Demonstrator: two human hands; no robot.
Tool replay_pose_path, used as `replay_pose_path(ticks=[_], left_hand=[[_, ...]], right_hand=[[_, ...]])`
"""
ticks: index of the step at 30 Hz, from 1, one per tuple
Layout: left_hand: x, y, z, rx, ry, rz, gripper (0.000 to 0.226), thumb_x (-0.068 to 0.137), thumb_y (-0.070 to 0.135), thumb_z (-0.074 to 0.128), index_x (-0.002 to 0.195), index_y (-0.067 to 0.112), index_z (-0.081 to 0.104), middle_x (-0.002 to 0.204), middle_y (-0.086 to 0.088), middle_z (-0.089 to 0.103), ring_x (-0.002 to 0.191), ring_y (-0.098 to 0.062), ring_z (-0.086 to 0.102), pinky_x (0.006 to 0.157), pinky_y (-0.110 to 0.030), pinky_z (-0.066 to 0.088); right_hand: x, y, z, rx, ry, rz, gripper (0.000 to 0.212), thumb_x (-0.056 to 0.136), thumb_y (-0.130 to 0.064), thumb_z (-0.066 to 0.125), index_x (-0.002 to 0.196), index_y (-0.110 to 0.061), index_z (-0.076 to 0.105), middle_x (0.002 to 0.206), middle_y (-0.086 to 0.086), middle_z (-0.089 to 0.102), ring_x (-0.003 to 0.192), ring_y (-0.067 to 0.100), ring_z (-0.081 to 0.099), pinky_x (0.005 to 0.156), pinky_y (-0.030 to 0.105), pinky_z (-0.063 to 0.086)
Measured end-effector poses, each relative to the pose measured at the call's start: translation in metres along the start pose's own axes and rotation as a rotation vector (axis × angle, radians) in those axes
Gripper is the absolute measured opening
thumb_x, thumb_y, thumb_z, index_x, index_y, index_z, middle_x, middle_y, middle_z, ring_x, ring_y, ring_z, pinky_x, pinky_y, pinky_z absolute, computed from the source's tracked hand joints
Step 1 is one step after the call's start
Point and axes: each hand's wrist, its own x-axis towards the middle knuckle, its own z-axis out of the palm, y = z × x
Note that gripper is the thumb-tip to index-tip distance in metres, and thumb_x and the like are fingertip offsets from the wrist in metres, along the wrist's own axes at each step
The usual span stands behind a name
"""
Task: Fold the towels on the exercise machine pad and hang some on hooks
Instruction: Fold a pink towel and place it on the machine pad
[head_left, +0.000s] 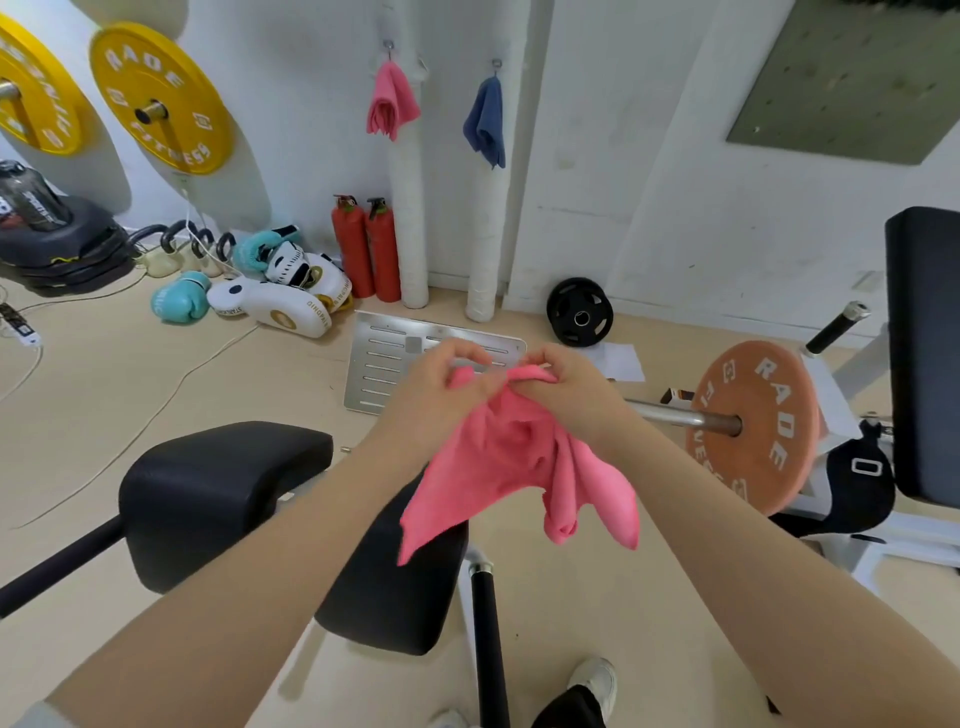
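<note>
Two hands are closed on one pink towel (511, 457), held in the air above the right end of the black pad (228, 488) and not touching it. Head view only.

Left hand (441, 395): top edge of the towel pinched between thumb and fingertips. Right hand (563, 387): same edge pinched just beside it, cloth bunched between the two grips. Remainder hangs down loose in crumpled folds, two corners dangling low on the right side.

Two towels are already hung on wall hooks: a pink one (390, 101) on the left hook (388, 45), a blue one (487, 122) on the right hook (497, 64). No free hook can be seen.

Pad top is bare where visible; a second pad section (395, 582) sits below the hanging cloth.

Handling, judged: light, soft, limp, no stiffness; shape will not be held unless supported. Slightly grippy weave, slip unlikely. Nothing fragile.

Hold points, judged: two adjacent corners of one edge should be found and pulled apart so the cloth hangs flat, then it can be laid on the pad for folding. Current grips appear too close together for that.
</note>
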Motion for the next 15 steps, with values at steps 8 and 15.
replay_pose_path(ticks=[8, 15], left_hand=[[0.0, 0.012, 0.011, -0.078, -0.202, -0.008, 0.02, 0.091, 0.019, 0.055, 0.103, 0.006, 0.064, 0.093, -0.013, 0.064, 0.086, -0.017, 0.058, 0.091, -0.04, 0.048], [0.016, 0.005, 0.001, -0.353, 0.091, -0.241, 0.019, 0.091, 0.023, 0.051, 0.089, 0.015, 0.068, 0.088, -0.008, 0.066, 0.086, -0.023, 0.06, 0.082, -0.036, 0.048]], right_hand=[[-0.005, -0.014, -0.008, 0.205, 0.013, -0.078, 0.02, 0.083, -0.015, 0.066, 0.069, -0.02, 0.052, 0.068, -0.001, 0.056, 0.061, 0.005, 0.048, 0.053, 0.013, 0.037], [-0.011, -0.017, -0.04, 0.033, -0.331, -0.134, 0.019, 0.08, -0.005, 0.068, 0.075, -0.022, 0.062, 0.063, -0.016, 0.06, 0.063, 0.001, 0.053, 0.064, 0.016, 0.042]])
